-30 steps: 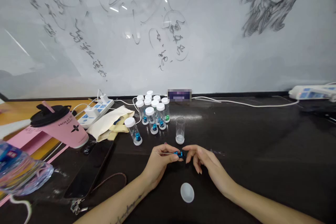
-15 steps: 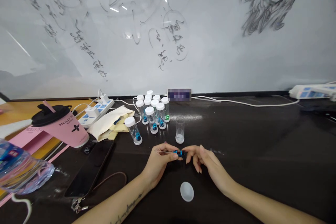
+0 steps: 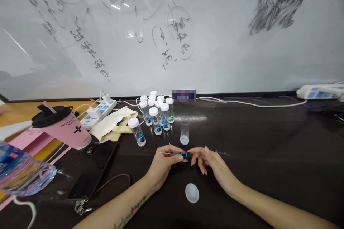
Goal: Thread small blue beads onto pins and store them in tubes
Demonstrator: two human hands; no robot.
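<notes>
In my left hand [image 3: 162, 166] a small shiny blue part [image 3: 184, 155] is pinched between thumb and fingertips. Thin pale wires or rods run back from it across my palm. My right hand [image 3: 208, 161] faces it from the other side, fingers loosely bent and apart, the index fingertip at the part's dark right end. Whether that fingertip presses on the part is hard to tell. Just beyond my hands stands a clear tube [image 3: 184, 132] without a lid, upright on its white base. Nearer to me lies a round white cap [image 3: 192, 193].
Several white-capped tubes [image 3: 158, 114] with blue or green pieces cluster behind; one capped tube [image 3: 137, 132] stands leftward. At left are a cloth pouch [image 3: 113, 125], phone [image 3: 92, 171], pink cup [image 3: 67, 128], water bottle [image 3: 24, 171] and power strip [image 3: 99, 114]. A whiteboard [image 3: 220, 61] rises behind.
The view has shifted very slightly. Both hands and the blue part keep nearly the same pose, and the tubes and cap stay where they were.
</notes>
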